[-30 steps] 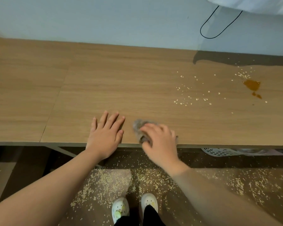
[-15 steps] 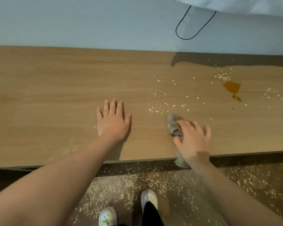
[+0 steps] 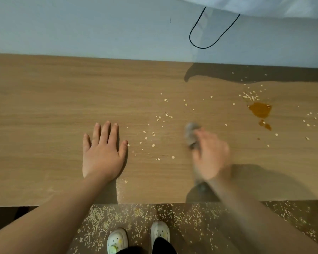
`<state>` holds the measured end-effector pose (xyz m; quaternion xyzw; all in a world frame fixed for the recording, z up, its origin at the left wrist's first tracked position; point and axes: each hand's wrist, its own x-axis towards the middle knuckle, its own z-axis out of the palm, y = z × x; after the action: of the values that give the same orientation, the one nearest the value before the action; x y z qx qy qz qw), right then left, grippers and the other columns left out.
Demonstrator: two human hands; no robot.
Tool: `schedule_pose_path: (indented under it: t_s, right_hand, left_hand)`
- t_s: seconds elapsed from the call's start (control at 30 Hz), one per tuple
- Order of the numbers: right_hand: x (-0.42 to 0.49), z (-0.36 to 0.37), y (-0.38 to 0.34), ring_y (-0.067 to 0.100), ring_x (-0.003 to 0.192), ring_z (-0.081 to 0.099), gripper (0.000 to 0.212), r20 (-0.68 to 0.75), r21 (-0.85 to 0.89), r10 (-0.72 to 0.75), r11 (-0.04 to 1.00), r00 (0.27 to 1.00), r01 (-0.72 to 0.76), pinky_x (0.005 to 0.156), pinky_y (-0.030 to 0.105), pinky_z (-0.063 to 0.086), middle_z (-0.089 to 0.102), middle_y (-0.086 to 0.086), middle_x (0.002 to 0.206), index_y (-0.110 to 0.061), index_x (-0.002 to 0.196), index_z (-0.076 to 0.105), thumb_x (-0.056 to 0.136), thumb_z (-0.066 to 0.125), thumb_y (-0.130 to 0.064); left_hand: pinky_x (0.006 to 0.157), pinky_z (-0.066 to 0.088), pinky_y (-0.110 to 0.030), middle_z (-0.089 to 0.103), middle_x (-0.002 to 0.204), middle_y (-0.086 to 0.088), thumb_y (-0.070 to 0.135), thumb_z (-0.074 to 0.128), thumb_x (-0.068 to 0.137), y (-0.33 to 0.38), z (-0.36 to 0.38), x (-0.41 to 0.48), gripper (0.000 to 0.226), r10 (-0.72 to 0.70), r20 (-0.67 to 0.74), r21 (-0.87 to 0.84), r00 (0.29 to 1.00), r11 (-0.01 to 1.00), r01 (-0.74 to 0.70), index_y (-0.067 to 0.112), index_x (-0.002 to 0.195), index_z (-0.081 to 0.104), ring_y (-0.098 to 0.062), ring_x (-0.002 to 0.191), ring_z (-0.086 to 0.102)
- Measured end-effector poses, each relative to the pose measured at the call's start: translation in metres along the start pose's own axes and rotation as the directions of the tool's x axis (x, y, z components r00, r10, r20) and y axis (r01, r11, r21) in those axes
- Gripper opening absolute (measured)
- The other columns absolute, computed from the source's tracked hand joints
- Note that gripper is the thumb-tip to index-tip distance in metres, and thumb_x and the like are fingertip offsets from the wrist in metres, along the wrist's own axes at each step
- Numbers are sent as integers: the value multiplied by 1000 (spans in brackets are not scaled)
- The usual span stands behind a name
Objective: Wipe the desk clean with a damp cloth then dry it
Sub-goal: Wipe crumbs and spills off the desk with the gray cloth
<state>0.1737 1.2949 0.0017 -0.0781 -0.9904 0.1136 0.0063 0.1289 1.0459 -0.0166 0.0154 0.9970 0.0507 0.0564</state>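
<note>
Worktop in light wood-grain laminate point(image 3: 44, 107) is seen from above, set right up against a pale blue-grey wall point(image 3: 81, 24). On it the left hand point(image 3: 103, 156) is laid flat, palm down, fingers straight and close together, thumb spread out to the side, nothing held. Over to its right, the right hand point(image 3: 210, 158) is pretty smeared by motion blur, so the exact grip can't be made out, but it's bent down over a crumpled grey cloth point(image 3: 190, 133), which is pressed onto the worktop under it. One end of the cloth is left poking out past the fingertips, and a darker bit is seen by the wrist, near the front edge.

Small pale oat-like flakes point(image 3: 162, 118) are scattered on the wood between the two hands and further back to the right. An amber puddle point(image 3: 260, 110), with a couple of smaller drips below it, is sat well off to the right of the cloth, not touched by it.

Loads more flakes are strewn over the brown floor point(image 3: 191, 220) below the front edge, around a pair of white clogs point(image 3: 160, 231). A thin black cable loop point(image 3: 203, 48) is hung against the wall, under some white fabric point(image 3: 264, 6) at the top right.
</note>
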Motion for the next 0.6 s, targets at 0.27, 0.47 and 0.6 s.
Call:
schedule_pose_path:
  t_s: [0.27,0.47,0.6]
  right_hand:
    - [55,19,-20,26,121,46,43,-116,87,20,996,993,-10,101,41,30,53,5,132,-14,127,52,86,42,-22]
    - [20,10,-1,19,124,44,47,-37,96,-188,977,982,190,108,48,30,51,-5,131,-20,129,50,82,49,-21]
    - [107,1,30,25,126,38,42,-196,150,408,911,892,-384,108,42,24,51,2,133,-17,134,45,92,46,-22]
  left_hand:
    - [115,-7,-43,-4,157,4,50,9,94,-1,-2,0,61,7,12,5,1000,1000,-7,25,149,2,-16,142,-14]
    - [115,-7,-42,-2,157,6,52,10,93,-3,-3,1,62,14,19,-22,1000,1000,-13,26,149,3,-15,142,-14]
    - [115,-7,-42,-2,157,5,52,10,93,-3,-3,1,63,15,18,-24,1000,1000,-15,25,149,4,-15,143,-14]
